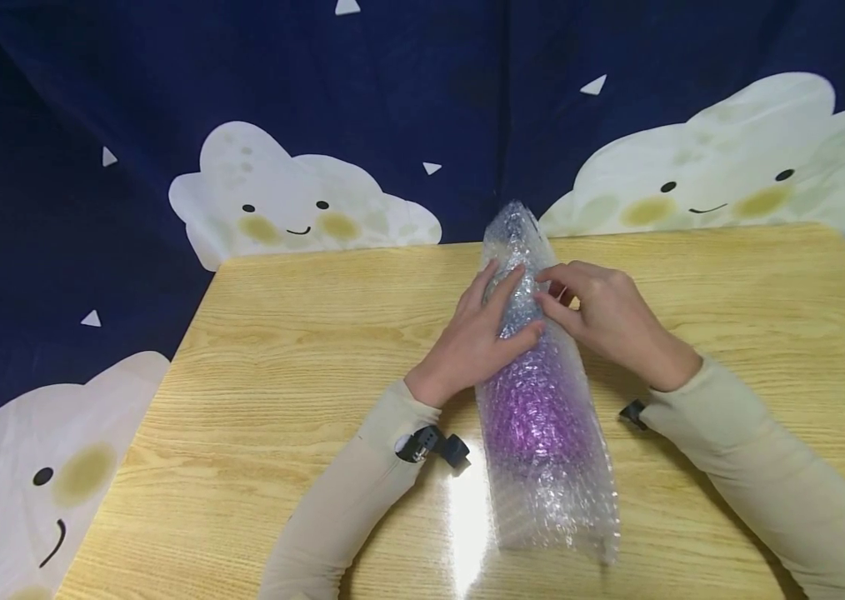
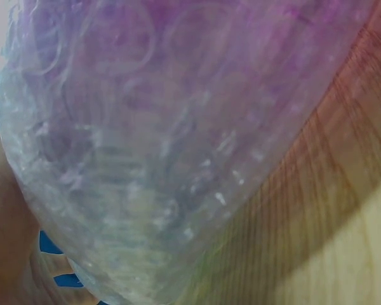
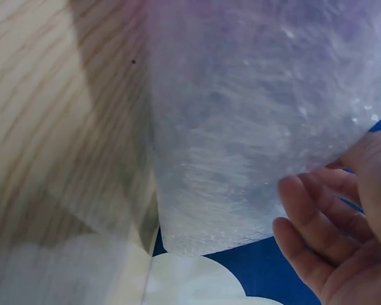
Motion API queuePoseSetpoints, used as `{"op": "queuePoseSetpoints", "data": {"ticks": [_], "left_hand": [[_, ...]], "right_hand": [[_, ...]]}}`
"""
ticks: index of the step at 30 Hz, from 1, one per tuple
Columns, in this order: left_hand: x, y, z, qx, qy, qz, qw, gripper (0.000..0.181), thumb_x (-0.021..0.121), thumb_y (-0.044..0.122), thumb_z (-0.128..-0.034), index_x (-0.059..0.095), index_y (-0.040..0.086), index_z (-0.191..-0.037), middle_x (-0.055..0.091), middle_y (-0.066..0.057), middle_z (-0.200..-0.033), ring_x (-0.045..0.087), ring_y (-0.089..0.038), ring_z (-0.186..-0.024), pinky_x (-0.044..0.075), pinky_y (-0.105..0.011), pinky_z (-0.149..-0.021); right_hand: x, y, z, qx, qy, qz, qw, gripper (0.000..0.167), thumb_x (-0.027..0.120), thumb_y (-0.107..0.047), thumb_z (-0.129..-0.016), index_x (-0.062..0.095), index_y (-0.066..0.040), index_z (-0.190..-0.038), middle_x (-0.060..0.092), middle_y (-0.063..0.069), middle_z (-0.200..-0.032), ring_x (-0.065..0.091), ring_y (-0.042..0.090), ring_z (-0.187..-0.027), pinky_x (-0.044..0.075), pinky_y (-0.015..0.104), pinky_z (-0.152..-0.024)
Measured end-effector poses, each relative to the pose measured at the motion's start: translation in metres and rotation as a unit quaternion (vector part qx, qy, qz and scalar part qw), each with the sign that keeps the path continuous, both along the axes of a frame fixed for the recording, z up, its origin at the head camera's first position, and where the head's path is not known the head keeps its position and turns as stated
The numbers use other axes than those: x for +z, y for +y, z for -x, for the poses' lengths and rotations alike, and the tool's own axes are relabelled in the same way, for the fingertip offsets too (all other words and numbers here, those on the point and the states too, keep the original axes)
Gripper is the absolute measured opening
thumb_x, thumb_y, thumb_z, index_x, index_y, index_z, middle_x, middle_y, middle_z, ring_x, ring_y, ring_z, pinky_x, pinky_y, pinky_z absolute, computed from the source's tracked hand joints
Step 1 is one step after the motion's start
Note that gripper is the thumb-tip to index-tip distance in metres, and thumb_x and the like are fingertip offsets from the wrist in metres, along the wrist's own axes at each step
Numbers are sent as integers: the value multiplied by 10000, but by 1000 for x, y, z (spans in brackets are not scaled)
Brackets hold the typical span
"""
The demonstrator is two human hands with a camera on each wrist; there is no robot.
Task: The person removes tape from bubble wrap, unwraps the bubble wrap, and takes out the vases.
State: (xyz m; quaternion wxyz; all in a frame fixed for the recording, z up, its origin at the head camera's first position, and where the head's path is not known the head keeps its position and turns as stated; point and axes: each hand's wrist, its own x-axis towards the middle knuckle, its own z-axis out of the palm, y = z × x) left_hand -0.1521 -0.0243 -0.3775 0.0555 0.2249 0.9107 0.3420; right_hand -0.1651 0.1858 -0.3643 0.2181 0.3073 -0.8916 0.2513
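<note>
A long bundle of clear bubble wrap (image 1: 542, 492) lies lengthwise on the table, with something purple showing blurred through its middle. What is inside cannot be made out. My left hand (image 1: 471, 342) rests on the upper half of the wrap, fingers spread and thumb across it. On the other side, my right hand (image 1: 595, 312) pinches at the right part of the wrap with thumb and forefinger, its other fingers curled loosely. Close up, the right wrist view shows the wrap (image 3: 228, 140) against the right fingertips. Wrap (image 2: 146, 140) fills most of the left wrist view.
The wooden table (image 1: 302, 358) extends to both sides of the bundle. Behind it hangs a dark blue cloth (image 1: 407, 83) with smiling white clouds. The bundle's far end reaches the table's back edge. A small black camera (image 1: 452, 450) sits at the left wrist.
</note>
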Motion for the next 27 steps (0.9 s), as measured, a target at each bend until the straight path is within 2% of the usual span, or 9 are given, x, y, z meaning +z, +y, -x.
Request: {"op": "queuePoseSetpoints", "data": {"ticks": [4, 13, 18, 27], "left_hand": [[0, 0, 0, -13, 25, 16, 10000, 821, 513, 629, -987, 133, 368, -1667, 4, -40, -1777, 102, -339, -1642, 344, -653, -1222], [0, 0, 1, -50, -30, 58, 10000, 818, 502, 631, -996, 119, 366, -1668, -9, -35, -1773, 77, -312, -1648, 345, -632, -1231], [-1, 0, 0, -50, -46, 40, 10000, 815, 501, 631, -999, 114, 371, -1668, -12, -34, -1772, 79, -325, -1645, 358, -639, -1220], [1, 1, 0, -38, -79, 48, 9999, 811, 500, 636, -1000, 111, 383, -1665, -20, -21, -1773, 79, -315, -1646, 357, -630, -1225]], "right_hand": [[-2, -2, 1, -44, 40, 57, 10000, 221, 774, -111, -917, 743, 8, -1101, 764, 124, -833, 718, 217, -686, 600, 386, -588], [-6, -4, 2, -213, 75, 229, 9995, 208, 796, -96, -892, 762, 10, -1068, 728, 124, -841, 694, 211, -666, 571, 358, -558], [-8, -3, 5, -280, 230, 363, 9987, 192, 817, -89, -869, 779, 15, -1025, 694, 140, -920, 690, 240, -699, 559, 378, -563], [-7, -3, 4, -289, 186, 355, 9988, 185, 811, -76, -872, 793, 8, -1036, 681, 136, -919, 698, 264, -734, 567, 396, -582]]}}
